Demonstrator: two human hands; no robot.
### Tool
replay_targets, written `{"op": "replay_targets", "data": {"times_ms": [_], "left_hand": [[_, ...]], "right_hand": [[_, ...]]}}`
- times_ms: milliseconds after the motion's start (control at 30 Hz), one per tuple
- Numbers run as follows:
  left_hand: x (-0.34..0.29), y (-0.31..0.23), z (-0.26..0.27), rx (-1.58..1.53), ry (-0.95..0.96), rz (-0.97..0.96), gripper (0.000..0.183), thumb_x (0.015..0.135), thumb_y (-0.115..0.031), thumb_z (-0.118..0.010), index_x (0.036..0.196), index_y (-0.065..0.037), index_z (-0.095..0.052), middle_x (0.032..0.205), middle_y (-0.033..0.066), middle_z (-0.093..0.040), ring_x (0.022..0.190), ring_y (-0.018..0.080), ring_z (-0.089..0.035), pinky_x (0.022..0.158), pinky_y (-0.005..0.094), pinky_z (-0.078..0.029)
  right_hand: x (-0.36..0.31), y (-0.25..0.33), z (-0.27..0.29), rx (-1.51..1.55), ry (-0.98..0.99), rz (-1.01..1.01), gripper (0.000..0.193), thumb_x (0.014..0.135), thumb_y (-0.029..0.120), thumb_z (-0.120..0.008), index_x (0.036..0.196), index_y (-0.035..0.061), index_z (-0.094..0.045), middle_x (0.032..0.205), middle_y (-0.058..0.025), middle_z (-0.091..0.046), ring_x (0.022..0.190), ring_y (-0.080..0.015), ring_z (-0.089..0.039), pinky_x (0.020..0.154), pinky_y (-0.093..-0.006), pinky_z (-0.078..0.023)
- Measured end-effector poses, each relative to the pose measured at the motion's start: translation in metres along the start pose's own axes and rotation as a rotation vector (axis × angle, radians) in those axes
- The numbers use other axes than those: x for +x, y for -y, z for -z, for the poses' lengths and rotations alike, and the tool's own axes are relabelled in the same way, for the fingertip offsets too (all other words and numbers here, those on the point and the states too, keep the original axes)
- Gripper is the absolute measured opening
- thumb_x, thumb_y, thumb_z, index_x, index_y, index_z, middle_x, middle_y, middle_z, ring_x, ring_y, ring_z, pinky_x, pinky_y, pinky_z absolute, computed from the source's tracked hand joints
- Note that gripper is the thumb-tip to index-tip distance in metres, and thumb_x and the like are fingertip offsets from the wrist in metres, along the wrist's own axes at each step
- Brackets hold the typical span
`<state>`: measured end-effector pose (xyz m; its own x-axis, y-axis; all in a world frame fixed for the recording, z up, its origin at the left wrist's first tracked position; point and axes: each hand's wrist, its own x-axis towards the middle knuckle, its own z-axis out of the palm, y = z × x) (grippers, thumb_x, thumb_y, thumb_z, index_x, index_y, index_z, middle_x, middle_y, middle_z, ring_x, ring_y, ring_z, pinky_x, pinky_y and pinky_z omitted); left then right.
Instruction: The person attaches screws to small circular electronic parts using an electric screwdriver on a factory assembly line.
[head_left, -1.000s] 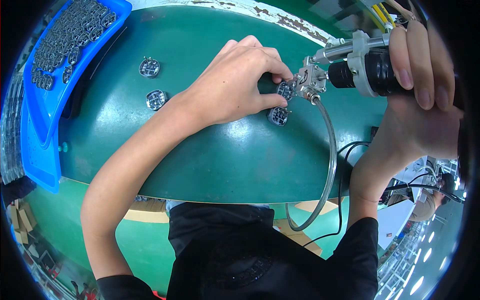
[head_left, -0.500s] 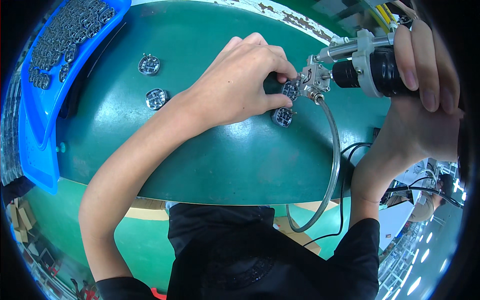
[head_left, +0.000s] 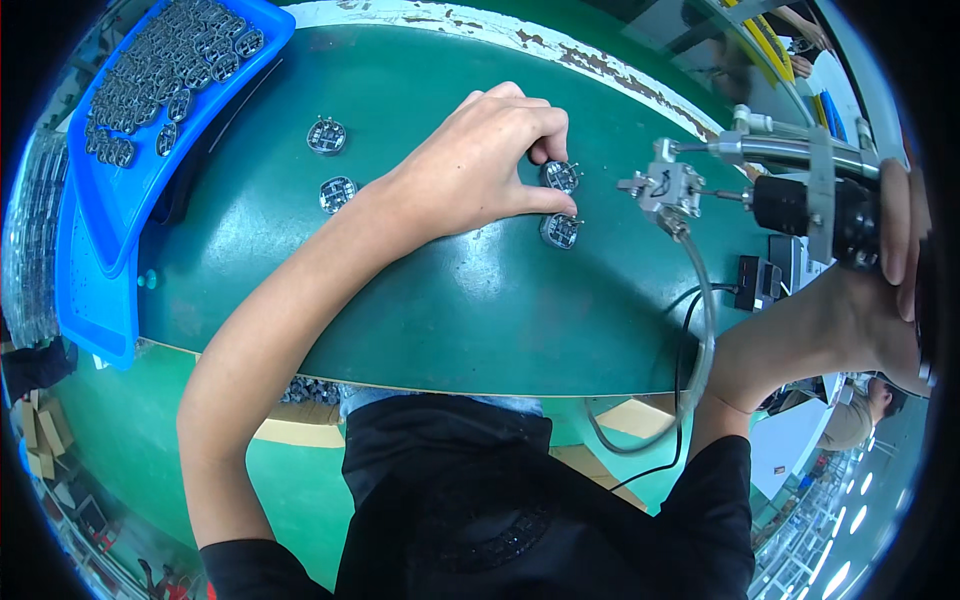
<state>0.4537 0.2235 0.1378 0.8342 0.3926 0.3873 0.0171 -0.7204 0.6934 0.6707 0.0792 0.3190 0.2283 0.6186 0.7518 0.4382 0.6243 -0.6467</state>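
Right hand [head_left: 880,290] grip closed round driver tool [head_left: 800,190], now pulled back from parts; left hand [head_left: 480,165] pinches round part [head_left: 560,176].

A: Where is the head view mounted, and which way does it face?

B: It sits on the person's head and looks steeply down over the chest onto the green surface [head_left: 450,320]. The picture is upright and not mirrored.

A: How near is it?

B: Close. Both forearms enter from the lower edge, and the left hand [head_left: 470,165] lies near centre. The right hand [head_left: 885,290] sits at the right rim.

A: Any distortion?

B: Yes, fisheye. The surface's front edge bows, and the blue tray [head_left: 150,190] curves along the left rim. Only this view is supplied.
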Motion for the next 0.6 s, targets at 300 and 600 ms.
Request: {"op": "replay_targets", "data": {"times_ms": [300,600], "left_hand": [[0.001,0.000,0.002,0.010,0.012,0.025,0.039,0.074,-0.023,-0.090,0.085,-0.003,-0.058,0.082,0.0076,-0.058,0.086,0.0252,-0.054,0.081,0.0378,-0.046],[0.001,0.000,0.000,0.009,0.005,0.018,0.038,0.074,-0.023,-0.089,0.084,-0.003,-0.058,0.080,0.0081,-0.057,0.085,0.0260,-0.053,0.082,0.0381,-0.046]], "right_hand": [[0.012,-0.054,-0.013,0.740,0.644,-0.265,0.027,0.099,0.039,-0.068,0.100,0.0120,-0.064,0.080,0.0057,-0.054,0.072,-0.0058,-0.055,0.073,-0.0250,-0.042],[0.012,-0.056,-0.018,0.686,0.696,-0.259,0.030,0.099,0.041,-0.069,0.105,0.0123,-0.066,0.083,0.0053,-0.057,0.075,-0.0066,-0.058,0.075,-0.0256,-0.043]]}}
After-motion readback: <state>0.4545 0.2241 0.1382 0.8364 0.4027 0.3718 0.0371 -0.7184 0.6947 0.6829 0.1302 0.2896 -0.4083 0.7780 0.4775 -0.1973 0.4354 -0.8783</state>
